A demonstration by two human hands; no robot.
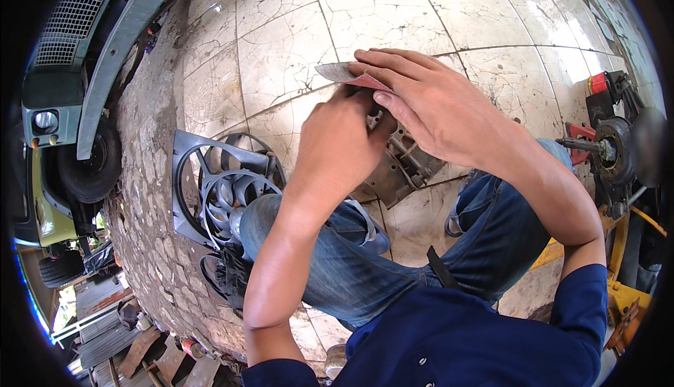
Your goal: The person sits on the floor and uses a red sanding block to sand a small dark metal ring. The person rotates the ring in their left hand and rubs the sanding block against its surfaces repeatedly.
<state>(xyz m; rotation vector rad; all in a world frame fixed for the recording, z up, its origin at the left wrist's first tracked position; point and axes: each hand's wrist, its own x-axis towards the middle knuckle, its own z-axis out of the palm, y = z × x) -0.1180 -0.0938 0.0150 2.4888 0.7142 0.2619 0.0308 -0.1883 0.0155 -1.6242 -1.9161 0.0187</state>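
My right hand (pixel 439 102) pinches a folded piece of sandpaper (pixel 370 81) between thumb and fingers. One face of the sheet is reddish, the other grey. Just beneath it, the closed fingers of my left hand (pixel 337 141) grip a small dark part (pixel 372 100), mostly hidden by both hands, so its kind does not show. The sandpaper lies close over this part; whether they touch cannot be made out. On the floor below my hands sits a dirty metal assembly (pixel 404 176), partly covered by my left hand.
A radiator fan shroud (pixel 184 183) with round fans stands beside my left knee. Cracked pale floor tiles (pixel 379 15) stretch ahead. A parked vehicle (pixel 91 71) is at the far left. To the right stand a wheel hub (pixel 614 149) and a yellow metal frame (pixel 621 246).
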